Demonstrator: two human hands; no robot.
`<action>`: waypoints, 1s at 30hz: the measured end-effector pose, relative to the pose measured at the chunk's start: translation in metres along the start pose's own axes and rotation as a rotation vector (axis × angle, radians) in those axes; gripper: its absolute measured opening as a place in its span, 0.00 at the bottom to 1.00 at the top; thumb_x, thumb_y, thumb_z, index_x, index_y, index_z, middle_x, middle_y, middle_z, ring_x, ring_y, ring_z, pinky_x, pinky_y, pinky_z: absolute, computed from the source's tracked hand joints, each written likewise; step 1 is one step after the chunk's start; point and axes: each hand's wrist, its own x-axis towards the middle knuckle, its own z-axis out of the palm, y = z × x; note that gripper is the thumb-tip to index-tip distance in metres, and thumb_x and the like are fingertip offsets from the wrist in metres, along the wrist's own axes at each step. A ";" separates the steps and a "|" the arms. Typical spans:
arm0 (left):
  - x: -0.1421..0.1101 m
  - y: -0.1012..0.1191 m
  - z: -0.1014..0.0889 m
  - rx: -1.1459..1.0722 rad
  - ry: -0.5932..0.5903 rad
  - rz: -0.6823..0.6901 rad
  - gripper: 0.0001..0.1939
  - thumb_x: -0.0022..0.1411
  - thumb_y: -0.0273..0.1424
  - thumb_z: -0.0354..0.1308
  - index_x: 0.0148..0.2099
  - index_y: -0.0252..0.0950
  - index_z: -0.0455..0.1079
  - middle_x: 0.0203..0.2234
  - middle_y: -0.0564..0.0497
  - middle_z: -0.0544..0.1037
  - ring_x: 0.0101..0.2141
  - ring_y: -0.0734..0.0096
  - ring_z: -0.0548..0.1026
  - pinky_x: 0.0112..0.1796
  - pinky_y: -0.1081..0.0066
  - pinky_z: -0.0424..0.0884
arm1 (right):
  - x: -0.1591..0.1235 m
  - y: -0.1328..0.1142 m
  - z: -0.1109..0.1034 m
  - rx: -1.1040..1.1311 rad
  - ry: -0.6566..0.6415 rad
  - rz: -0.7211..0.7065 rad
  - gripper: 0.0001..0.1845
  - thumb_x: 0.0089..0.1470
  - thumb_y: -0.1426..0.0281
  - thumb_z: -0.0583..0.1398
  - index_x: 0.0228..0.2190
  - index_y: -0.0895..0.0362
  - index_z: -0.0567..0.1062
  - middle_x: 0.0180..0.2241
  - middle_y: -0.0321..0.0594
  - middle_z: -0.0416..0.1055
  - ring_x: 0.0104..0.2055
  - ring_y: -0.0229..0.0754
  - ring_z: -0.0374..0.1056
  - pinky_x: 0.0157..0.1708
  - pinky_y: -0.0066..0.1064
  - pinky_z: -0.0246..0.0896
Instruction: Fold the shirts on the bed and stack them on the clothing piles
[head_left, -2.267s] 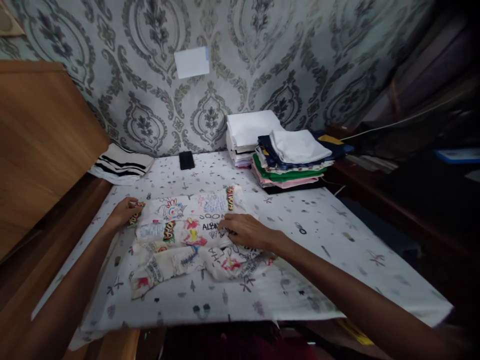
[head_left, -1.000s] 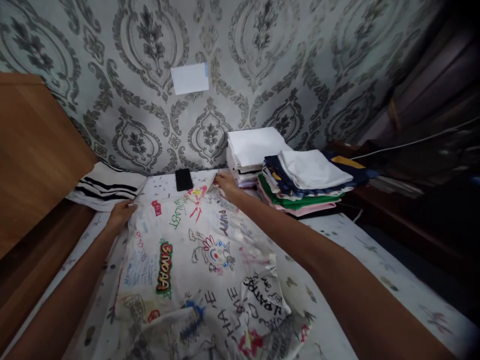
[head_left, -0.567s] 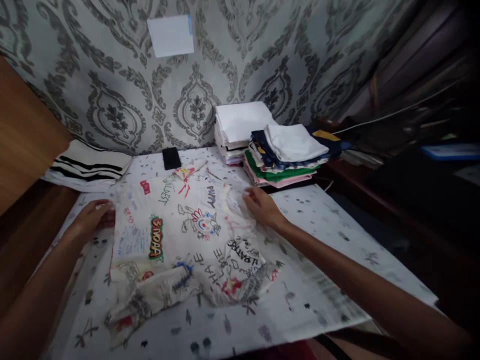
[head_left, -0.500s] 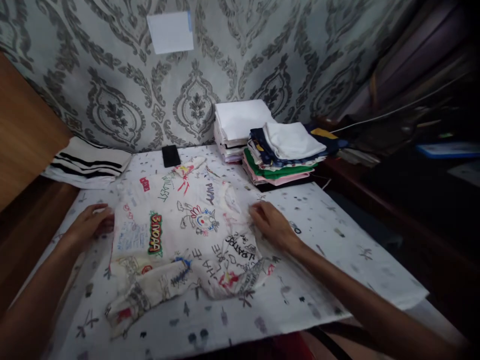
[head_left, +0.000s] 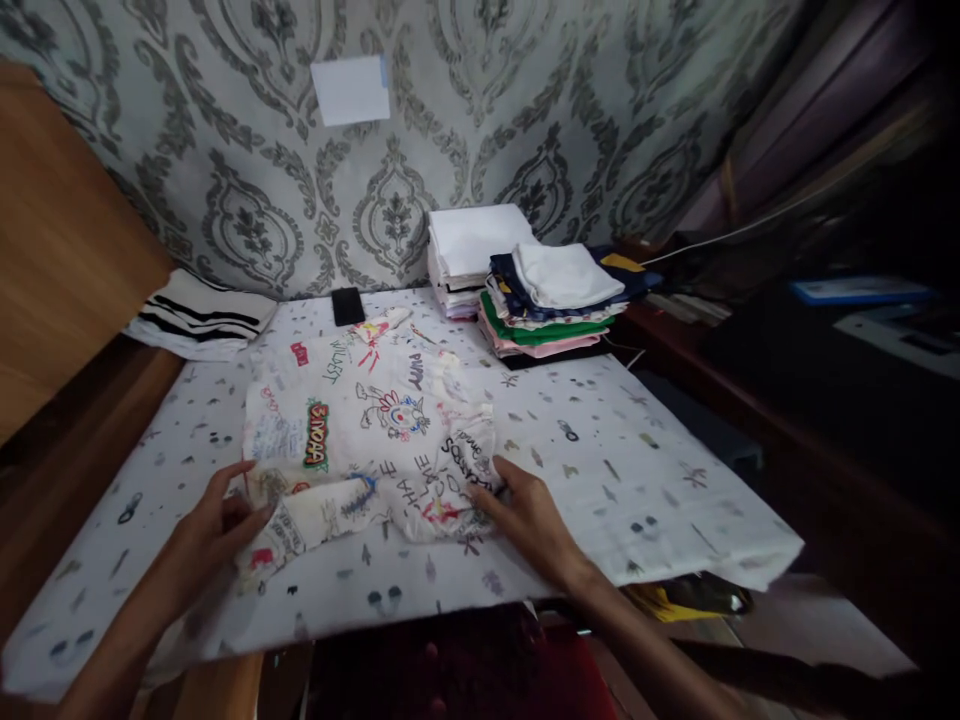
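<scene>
A scribbled white shirt (head_left: 352, 420) lies spread on the printed sheet (head_left: 600, 500). The right hand (head_left: 532, 515) pinches its right edge; the left hand's (head_left: 221, 520) thumb and forefinger part at the opposite edge, hold unclear. Folded clothes (head_left: 551, 325) sit behind.

head | left hand (head_left: 232, 510) at scribbled shirt's (head_left: 345, 420) near-left corner | right hand (head_left: 525, 505) pinches its right edge | shirt spread on table (head_left: 600, 490) | behind: phone (head_left: 347, 307), two clothes stacks (head_left: 551, 345) | striped cloth (head_left: 202, 312) left
</scene>
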 end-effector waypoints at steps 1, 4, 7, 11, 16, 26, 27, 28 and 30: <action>-0.002 0.000 0.000 -0.016 -0.020 0.022 0.39 0.47 0.57 0.60 0.56 0.41 0.62 0.19 0.59 0.70 0.22 0.67 0.69 0.24 0.70 0.66 | -0.002 -0.003 -0.003 0.085 0.012 0.033 0.14 0.56 0.57 0.59 0.29 0.54 0.71 0.28 0.38 0.71 0.33 0.45 0.67 0.34 0.36 0.65; -0.007 -0.001 -0.005 -0.100 -0.030 0.052 0.31 0.47 0.55 0.61 0.47 0.39 0.70 0.20 0.57 0.68 0.23 0.69 0.68 0.26 0.70 0.65 | -0.005 -0.017 -0.010 0.436 0.053 0.151 0.17 0.54 0.53 0.61 0.35 0.54 0.73 0.33 0.39 0.75 0.38 0.47 0.70 0.39 0.37 0.67; -0.014 -0.001 -0.008 -0.125 0.019 0.030 0.30 0.50 0.56 0.58 0.44 0.38 0.70 0.23 0.55 0.71 0.26 0.66 0.71 0.28 0.70 0.66 | -0.010 -0.029 -0.014 0.784 -0.059 0.388 0.21 0.51 0.51 0.64 0.39 0.53 0.75 0.34 0.42 0.77 0.36 0.49 0.73 0.37 0.40 0.69; -0.027 0.006 0.002 0.121 0.134 -0.019 0.31 0.52 0.57 0.55 0.50 0.40 0.67 0.29 0.52 0.75 0.28 0.64 0.73 0.29 0.68 0.67 | -0.022 -0.028 -0.017 0.839 -0.298 0.536 0.22 0.45 0.51 0.68 0.34 0.56 0.78 0.30 0.44 0.78 0.34 0.49 0.74 0.34 0.40 0.70; -0.034 0.013 0.016 0.345 0.108 -0.020 0.24 0.54 0.47 0.53 0.51 0.44 0.65 0.23 0.57 0.73 0.25 0.65 0.72 0.27 0.70 0.61 | -0.037 -0.024 -0.024 0.535 -0.463 0.323 0.22 0.42 0.52 0.70 0.28 0.58 0.79 0.35 0.43 0.77 0.38 0.47 0.71 0.38 0.37 0.68; -0.042 0.012 -0.051 -0.192 0.131 0.005 0.23 0.45 0.46 0.66 0.40 0.40 0.69 0.23 0.59 0.65 0.21 0.76 0.63 0.22 0.75 0.59 | -0.065 -0.040 -0.022 0.764 -0.413 0.563 0.30 0.50 0.47 0.64 0.47 0.55 0.76 0.27 0.40 0.75 0.26 0.43 0.70 0.29 0.36 0.70; -0.045 0.011 -0.053 -0.171 0.108 -0.003 0.22 0.45 0.46 0.66 0.39 0.40 0.70 0.23 0.59 0.64 0.21 0.76 0.63 0.22 0.75 0.59 | -0.068 -0.037 -0.020 0.749 -0.457 0.583 0.30 0.50 0.47 0.64 0.45 0.55 0.77 0.26 0.41 0.75 0.25 0.43 0.71 0.28 0.36 0.70; -0.047 0.010 -0.052 -0.164 0.075 -0.020 0.22 0.44 0.47 0.66 0.38 0.39 0.70 0.23 0.59 0.64 0.21 0.76 0.63 0.22 0.75 0.59 | -0.071 -0.034 -0.018 0.719 -0.492 0.583 0.29 0.49 0.46 0.64 0.44 0.56 0.78 0.27 0.42 0.76 0.26 0.44 0.72 0.30 0.37 0.71; -0.050 0.006 -0.044 -0.189 -0.011 -0.075 0.23 0.45 0.49 0.65 0.38 0.39 0.69 0.23 0.59 0.65 0.20 0.75 0.65 0.22 0.74 0.62 | -0.075 -0.028 -0.015 0.630 -0.533 0.536 0.29 0.49 0.46 0.64 0.42 0.56 0.79 0.32 0.45 0.78 0.32 0.48 0.74 0.36 0.41 0.72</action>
